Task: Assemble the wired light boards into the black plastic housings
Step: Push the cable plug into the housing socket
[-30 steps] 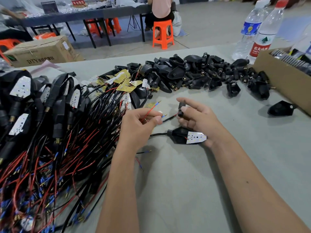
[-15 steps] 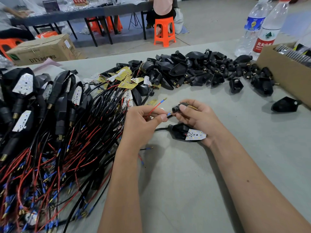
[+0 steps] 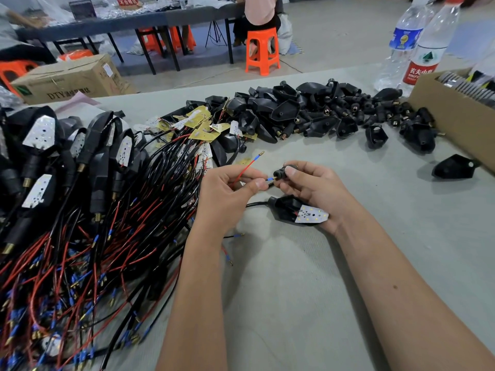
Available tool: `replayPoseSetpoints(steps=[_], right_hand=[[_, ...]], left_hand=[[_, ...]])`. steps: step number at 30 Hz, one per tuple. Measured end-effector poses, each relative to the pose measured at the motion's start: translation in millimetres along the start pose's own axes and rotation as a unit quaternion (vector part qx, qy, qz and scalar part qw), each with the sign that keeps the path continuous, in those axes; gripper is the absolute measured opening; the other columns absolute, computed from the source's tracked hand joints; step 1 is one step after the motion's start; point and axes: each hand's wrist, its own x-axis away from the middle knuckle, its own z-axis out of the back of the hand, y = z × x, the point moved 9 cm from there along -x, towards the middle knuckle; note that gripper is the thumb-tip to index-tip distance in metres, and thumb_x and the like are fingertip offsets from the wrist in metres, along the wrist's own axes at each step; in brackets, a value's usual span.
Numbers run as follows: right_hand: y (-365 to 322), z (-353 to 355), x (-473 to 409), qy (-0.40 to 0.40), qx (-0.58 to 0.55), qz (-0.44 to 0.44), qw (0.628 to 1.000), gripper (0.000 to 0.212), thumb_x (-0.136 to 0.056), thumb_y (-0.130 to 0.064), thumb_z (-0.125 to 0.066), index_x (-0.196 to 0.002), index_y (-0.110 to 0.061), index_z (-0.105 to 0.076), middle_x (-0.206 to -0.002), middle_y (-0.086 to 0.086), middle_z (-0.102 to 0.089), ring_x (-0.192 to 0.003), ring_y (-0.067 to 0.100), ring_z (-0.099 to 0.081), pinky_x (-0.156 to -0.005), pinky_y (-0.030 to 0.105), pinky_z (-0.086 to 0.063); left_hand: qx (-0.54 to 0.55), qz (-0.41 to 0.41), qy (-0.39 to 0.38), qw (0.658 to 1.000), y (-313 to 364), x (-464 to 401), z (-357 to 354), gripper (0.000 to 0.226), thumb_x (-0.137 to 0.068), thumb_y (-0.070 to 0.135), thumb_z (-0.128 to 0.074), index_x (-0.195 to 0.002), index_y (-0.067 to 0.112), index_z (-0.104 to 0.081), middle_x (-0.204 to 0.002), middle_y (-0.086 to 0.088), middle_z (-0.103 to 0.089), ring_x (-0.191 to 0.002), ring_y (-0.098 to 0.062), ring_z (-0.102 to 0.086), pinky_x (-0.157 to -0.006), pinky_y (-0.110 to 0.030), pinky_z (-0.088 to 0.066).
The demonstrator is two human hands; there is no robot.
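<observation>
The left hand [image 3: 230,194] is pinching a black wire, whose blue tip [image 3: 270,179] is now sitting right at the mouth of the small black housing [image 3: 280,173]; half a second ago the two were slightly apart. A red wire [image 3: 245,168] is arching up from the same fingers. The right hand [image 3: 308,188] is gripping that housing between thumb and forefinger, while an assembled light board [image 3: 310,215] in its shell is lying on the counter [image 3: 294,290] under the palm, as before. Empty housings [image 3: 308,113] are lying heaped beyond.

Grey floor [image 3: 334,30], dark long table [image 3: 150,21], orange stool [image 3: 262,49] (plastic).
</observation>
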Motion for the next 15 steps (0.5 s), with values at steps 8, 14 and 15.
replayPoseSetpoints(steps=[8, 14, 15], right_hand=[[1.6, 0.6, -2.3, -0.003, -0.008, -0.002, 1.0, 0.008, -0.096, -0.004, -0.066, -0.104, -0.004, -0.068, -0.092, 0.015, -0.076, -0.077, 0.018, -0.076, -0.066, 0.02, -0.058], [3.0, 1.2, -2.7, -0.005, -0.01, -0.006, 1.0, 0.007, -0.096, -0.006, -0.067, -0.102, -0.006, -0.068, -0.092, 0.016, -0.076, -0.075, 0.017, -0.076, -0.064, 0.02, -0.058], [3.1, 1.2, -2.7, -0.005, -0.009, -0.005, 1.0, 0.007, -0.096, -0.006, -0.067, -0.103, -0.006, -0.068, -0.093, 0.016, -0.076, -0.076, 0.017, -0.076, -0.065, 0.02, -0.058]], left_hand=[[-0.015, -0.01, 0.015, 1.0, -1.1, -0.9, 2.6, 0.013, -0.087, -0.003, -0.074, -0.089, 0.008, -0.079, -0.075, -0.005, -0.077, -0.061, -0.022, -0.049, -0.057, -0.024, -0.043], [-0.01, -0.006, 0.026, 1.0, -2.2, -1.4, 2.6, 0.011, -0.087, -0.004, -0.074, -0.09, 0.005, -0.078, -0.078, -0.015, -0.076, -0.065, -0.041, -0.056, -0.065, -0.036, -0.042], [-0.011, -0.007, 0.029, 0.999, -2.4, -1.4, 3.1, 0.011, -0.087, -0.003, -0.074, -0.09, 0.006, -0.078, -0.077, -0.013, -0.077, -0.067, -0.048, -0.058, -0.065, -0.037, -0.042]])
